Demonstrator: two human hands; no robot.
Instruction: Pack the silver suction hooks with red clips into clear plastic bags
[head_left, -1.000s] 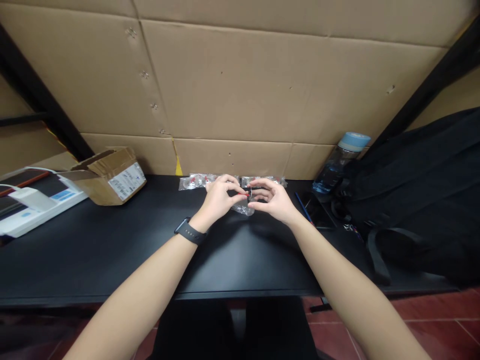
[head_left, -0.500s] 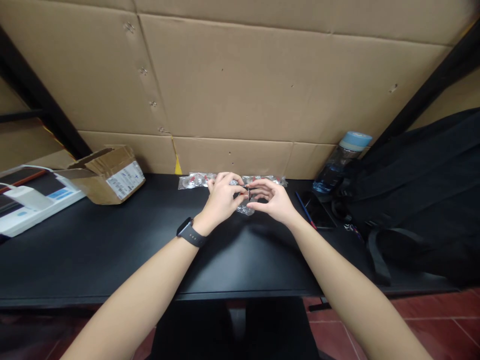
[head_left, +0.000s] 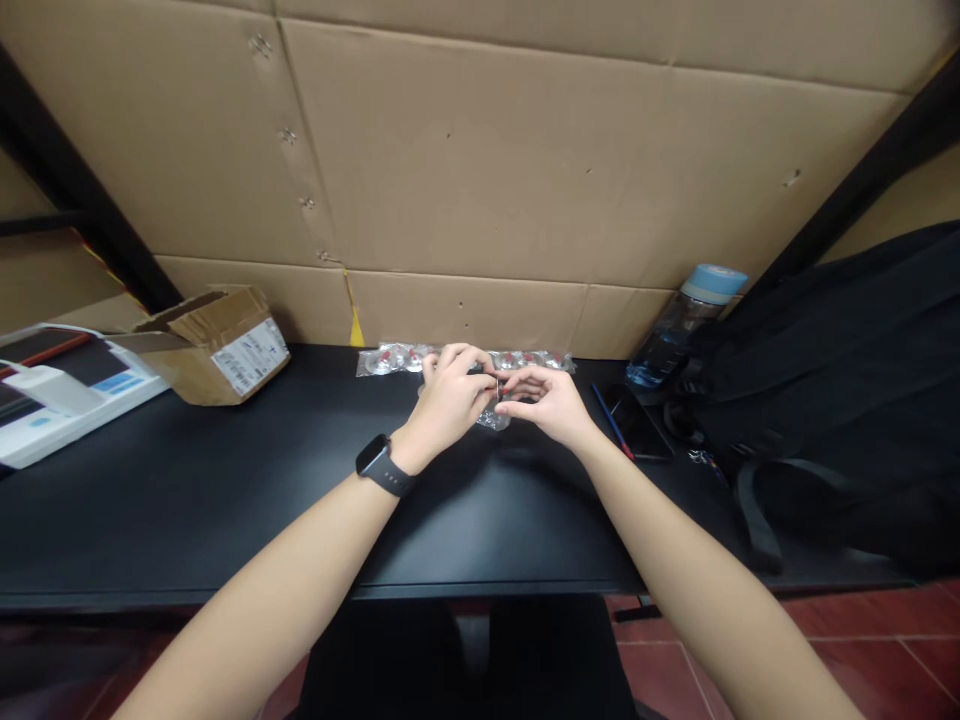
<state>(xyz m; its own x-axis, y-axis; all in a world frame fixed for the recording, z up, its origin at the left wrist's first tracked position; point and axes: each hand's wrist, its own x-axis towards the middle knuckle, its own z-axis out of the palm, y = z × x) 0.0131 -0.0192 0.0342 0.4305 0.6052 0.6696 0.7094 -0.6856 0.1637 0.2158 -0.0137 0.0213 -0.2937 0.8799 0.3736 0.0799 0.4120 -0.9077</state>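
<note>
My left hand, with a dark watch on its wrist, is closed in a pinch on a small thin piece whose kind I cannot make out. From the other side, my right hand brings its curved fingers and thumb together at the same piece, where a speck of red shows. Just below the fingertips is crumpled clear plastic. Behind both hands lies a row of clear plastic packets with round shapes and red spots inside; the hands hide its middle.
An opened cardboard box and a white power strip are on the left of the black table. At the right are a water bottle, a pen, a phone and a black bag. Cardboard walls the back.
The fingers of my right hand have drawn closer together at the small piece, and red shows there now. My left hand keeps its pinch in nearly the same place.
</note>
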